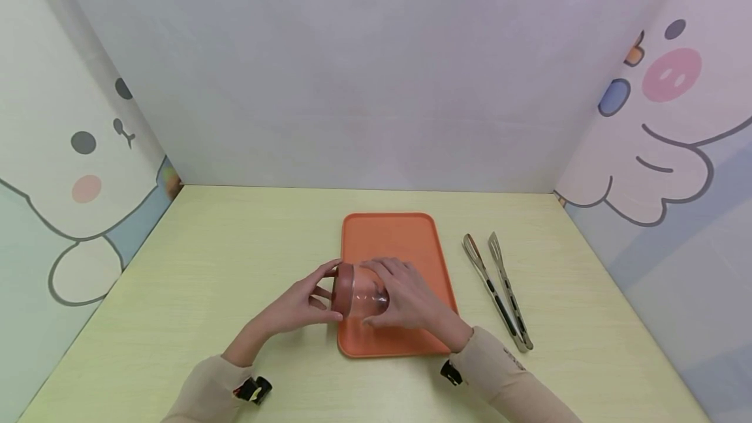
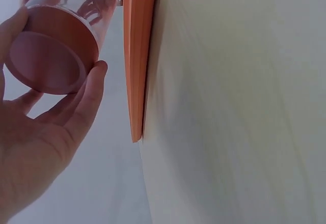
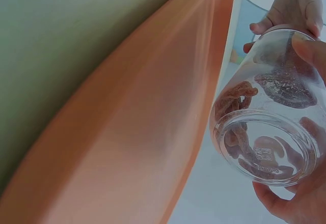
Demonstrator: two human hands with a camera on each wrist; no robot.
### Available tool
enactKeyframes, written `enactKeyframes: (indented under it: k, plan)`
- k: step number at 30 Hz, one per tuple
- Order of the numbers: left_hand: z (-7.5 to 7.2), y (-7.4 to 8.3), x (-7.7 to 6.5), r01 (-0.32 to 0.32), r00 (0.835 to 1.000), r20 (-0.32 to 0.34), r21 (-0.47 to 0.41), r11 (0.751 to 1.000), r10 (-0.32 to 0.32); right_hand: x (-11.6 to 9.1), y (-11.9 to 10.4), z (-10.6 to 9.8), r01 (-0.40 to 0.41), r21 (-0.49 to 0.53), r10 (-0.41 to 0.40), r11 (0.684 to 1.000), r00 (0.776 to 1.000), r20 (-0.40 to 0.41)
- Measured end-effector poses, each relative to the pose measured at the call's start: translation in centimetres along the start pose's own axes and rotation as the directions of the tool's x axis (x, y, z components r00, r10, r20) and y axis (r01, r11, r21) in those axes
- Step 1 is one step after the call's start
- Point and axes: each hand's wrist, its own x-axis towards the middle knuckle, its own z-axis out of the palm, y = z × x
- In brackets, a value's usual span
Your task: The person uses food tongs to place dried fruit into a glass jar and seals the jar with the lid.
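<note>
A: Where's the jar (image 1: 360,292) right now?

B: Lying on its side over the left edge of the orange tray (image 1: 395,240), which sits near the middle of the tabletop (image 1: 235,266), a little toward the front edge. It looks lifted off the tray, but I can't tell that for sure from the head view.

A: And the hands?

B: The right hand (image 1: 408,302) wraps the clear glass body, fingers curled over the top and thumb beneath. The left hand (image 1: 299,305) has its fingers (image 2: 84,102) and thumb set around the rim of the pink lid (image 2: 48,56), which is on the jar. So both hands are holding it, one at each end.

A: What step would you call that?

B: I'd judge it as the grip for turning the lid, with the glass braced by the right hand. Which way it goes, I can't tell.

A: What does the next move need?

B: By my reading, a firm hold on the glass and a twist at the lid, keeping the jar level over the tray.

A: Anything else about?

B: Metal tongs (image 1: 499,292) lie on the tabletop just right of the tray, untouched.
</note>
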Motion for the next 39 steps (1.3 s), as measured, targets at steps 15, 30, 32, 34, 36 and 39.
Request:
enactKeyframes:
  k: [15, 30, 32, 34, 36, 39]
  plan:
    - [0.3, 0.3, -0.1, -0.070, 0.997, -0.011, 0.093, 0.993, 0.071, -0.2, 0.0, 0.1, -0.017, 0.036, 0.016, 0.999, 1.000, 0.008]
    - [0.6, -1.2, 0.9, 0.242, 0.959, -0.123, -0.124, 0.962, -0.257, -0.1, 0.1, 0.1, 0.001, 0.005, -0.001, 1.000, 1.000, -0.016]
    - [0.7, -1.1, 0.9, 0.247, 0.956, -0.130, -0.119, 0.962, -0.262, -0.1, 0.1, 0.1, 0.003, -0.003, -0.003, 1.000, 1.000, -0.013]
    - [0.8, -1.1, 1.0, 0.251, 0.956, -0.132, -0.105, 0.962, -0.263, -0.1, 0.1, 0.1, 0.003, -0.007, -0.003, 1.000, 1.000, -0.007]
    - [0.8, -1.0, 1.0, 0.246, 0.958, -0.129, -0.096, 0.965, -0.257, -0.1, 0.1, 0.2, 0.001, -0.008, -0.001, 1.000, 1.000, -0.003]
    - [0.7, -0.3, 0.8, 0.225, 0.965, -0.116, -0.103, 0.969, -0.236, -0.1, 0.1, 0.2, -0.001, -0.012, 0.001, 1.000, 1.000, -0.003]
